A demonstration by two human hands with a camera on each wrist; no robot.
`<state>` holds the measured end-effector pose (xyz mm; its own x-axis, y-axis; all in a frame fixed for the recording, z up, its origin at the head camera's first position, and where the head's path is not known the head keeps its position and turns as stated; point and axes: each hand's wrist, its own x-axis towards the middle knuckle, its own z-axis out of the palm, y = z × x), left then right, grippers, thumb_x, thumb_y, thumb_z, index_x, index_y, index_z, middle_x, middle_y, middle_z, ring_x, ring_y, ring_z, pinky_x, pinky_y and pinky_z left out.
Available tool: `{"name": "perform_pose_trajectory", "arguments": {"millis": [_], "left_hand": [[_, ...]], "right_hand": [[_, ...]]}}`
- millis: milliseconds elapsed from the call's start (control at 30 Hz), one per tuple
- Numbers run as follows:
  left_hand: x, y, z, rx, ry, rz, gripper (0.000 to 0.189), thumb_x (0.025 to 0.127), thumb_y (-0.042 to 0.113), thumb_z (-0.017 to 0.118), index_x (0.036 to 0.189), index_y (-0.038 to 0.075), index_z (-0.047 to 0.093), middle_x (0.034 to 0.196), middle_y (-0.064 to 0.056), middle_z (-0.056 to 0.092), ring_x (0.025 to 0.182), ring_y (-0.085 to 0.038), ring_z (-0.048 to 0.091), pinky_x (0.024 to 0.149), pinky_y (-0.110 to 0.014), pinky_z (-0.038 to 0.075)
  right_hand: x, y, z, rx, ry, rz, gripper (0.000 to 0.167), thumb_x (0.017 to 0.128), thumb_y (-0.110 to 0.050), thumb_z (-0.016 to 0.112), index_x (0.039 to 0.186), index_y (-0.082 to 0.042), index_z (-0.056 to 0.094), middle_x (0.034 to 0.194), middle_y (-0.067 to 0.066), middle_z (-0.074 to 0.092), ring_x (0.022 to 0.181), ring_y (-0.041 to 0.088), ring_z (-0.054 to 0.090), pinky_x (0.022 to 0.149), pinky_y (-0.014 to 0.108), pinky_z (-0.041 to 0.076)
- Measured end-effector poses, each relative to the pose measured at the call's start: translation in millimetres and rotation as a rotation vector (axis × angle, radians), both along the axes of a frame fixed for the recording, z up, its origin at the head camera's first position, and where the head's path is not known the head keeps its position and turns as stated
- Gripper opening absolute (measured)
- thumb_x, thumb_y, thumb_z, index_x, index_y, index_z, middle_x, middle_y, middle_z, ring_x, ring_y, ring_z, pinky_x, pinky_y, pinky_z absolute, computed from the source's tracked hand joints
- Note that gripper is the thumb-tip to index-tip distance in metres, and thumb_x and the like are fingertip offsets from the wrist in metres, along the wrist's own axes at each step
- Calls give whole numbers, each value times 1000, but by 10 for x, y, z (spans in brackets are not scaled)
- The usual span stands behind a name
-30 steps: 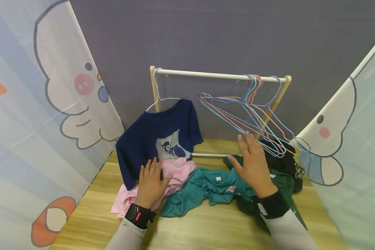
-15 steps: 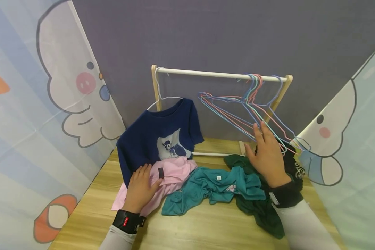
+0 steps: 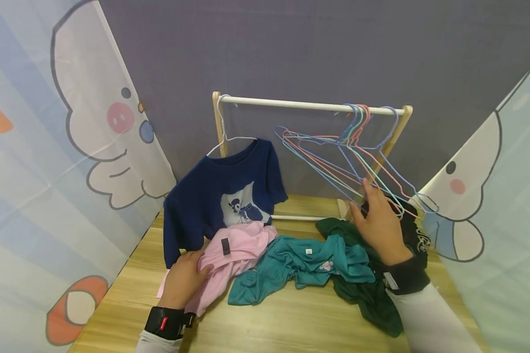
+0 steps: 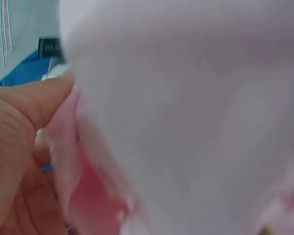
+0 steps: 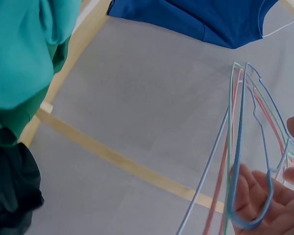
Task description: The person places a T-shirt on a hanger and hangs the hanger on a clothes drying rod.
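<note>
My left hand point(image 3: 185, 277) pinches the edge of a pink shirt point(image 3: 238, 240) with a dark label. In the left wrist view, its thumb point(image 4: 44, 95) lies against the pink cloth point(image 4: 176, 112), which fills most of the picture. At the right, my right hand point(image 3: 380, 225) is at the lower ends of several thin hangers point(image 3: 357, 147) on the rail. Seen from the right wrist, a blue hanger point(image 5: 238, 147) crosses in front of the right hand's fingers point(image 5: 252, 188), with the thumb held apart from them.
A navy shirt point(image 3: 207, 191) hangs from a white hanger point(image 3: 223, 139) at the left of the rack's rail point(image 3: 287, 103). Teal point(image 3: 287, 264) and dark green point(image 3: 371, 304) garments lie crumpled on the wooden table point(image 3: 265, 328), with a black one point(image 3: 419, 245) behind at right.
My left hand has drawn back and left and now grips the pink shirt. My right hand has moved right to the hangers, and a blue hanger's end has shifted slightly up and left.
</note>
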<state>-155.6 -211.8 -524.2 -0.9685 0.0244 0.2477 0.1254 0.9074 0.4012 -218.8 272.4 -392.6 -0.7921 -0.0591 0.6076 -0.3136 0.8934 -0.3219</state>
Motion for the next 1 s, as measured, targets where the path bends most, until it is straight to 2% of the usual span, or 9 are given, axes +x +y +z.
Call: {"name": "perform_pose_trajectory", "arguments": {"millis": [100, 200, 267, 367, 500, 633, 767, 867, 1000], "left_hand": [[52, -126, 56, 17, -76, 0, 49, 92, 28, 79, 134, 5, 68, 127, -22, 71, 118, -44, 67, 99, -62, 52], [101, -241, 112, 64, -171, -28, 48, 92, 33, 79, 133, 10, 70, 128, -15, 73, 117, -37, 69, 101, -60, 52], [119, -305, 130, 97, -238, -53, 49, 90, 36, 81, 131, 11, 71, 123, -8, 74, 109, -28, 71, 100, -56, 54], [135, -380, 134, 113, -307, -64, 37, 89, 35, 82, 117, 13, 73, 103, 0, 73, 90, -17, 65, 85, -44, 55], [161, -444, 132, 60, -244, -63, 14, 91, 14, 77, 104, 9, 73, 93, -6, 73, 84, -22, 68, 78, -45, 56], [175, -471, 156, 54, -142, -53, 21, 91, 0, 69, 111, 3, 76, 113, -18, 76, 103, -37, 74, 92, -57, 56], [154, -502, 210, 149, -153, -74, 19, 91, 0, 71, 107, 9, 76, 105, -8, 77, 92, -23, 71, 84, -43, 59], [145, -536, 259, 253, -201, -114, 15, 92, 5, 75, 98, 19, 74, 96, 5, 75, 82, -9, 63, 74, -26, 53], [159, -553, 297, 322, -186, -159, 8, 93, 17, 78, 92, 24, 74, 90, 12, 72, 78, -2, 60, 71, -21, 50]], "right_hand": [[-5, -13, 6, -46, -22, 15, 64, 100, -18, 68, 155, 1, 42, 115, 26, 62, 90, 40, 62, 66, 52, 49], [-21, -22, 18, -94, -33, 38, 53, 101, -16, 66, 148, 3, 51, 101, 20, 64, 82, 32, 60, 67, 43, 44], [-32, -28, 26, -123, -41, 52, 45, 101, -16, 66, 142, 3, 56, 95, 17, 65, 77, 27, 58, 66, 37, 43], [-37, -33, 42, -176, -74, 57, 40, 103, -17, 65, 139, 0, 61, 93, 15, 67, 73, 19, 54, 64, 30, 42], [-38, -48, 80, -243, -138, 54, 38, 106, -25, 61, 136, -2, 63, 96, 16, 68, 70, 13, 52, 59, 26, 43], [-55, -76, 133, -274, -174, 61, 28, 108, -30, 56, 115, -6, 70, 86, 11, 66, 61, 13, 49, 54, 28, 42], [-64, -102, 163, -320, -202, 70, 28, 109, -30, 53, 101, -8, 68, 81, 8, 66, 59, 13, 50, 52, 29, 42], [-62, -121, 179, -354, -234, 67, 31, 110, -32, 51, 99, -7, 67, 80, 8, 65, 58, 13, 49, 51, 29, 42], [-63, -138, 188, -378, -249, 63, 34, 110, -32, 51, 98, -6, 68, 80, 9, 65, 59, 13, 49, 51, 28, 41]]}}
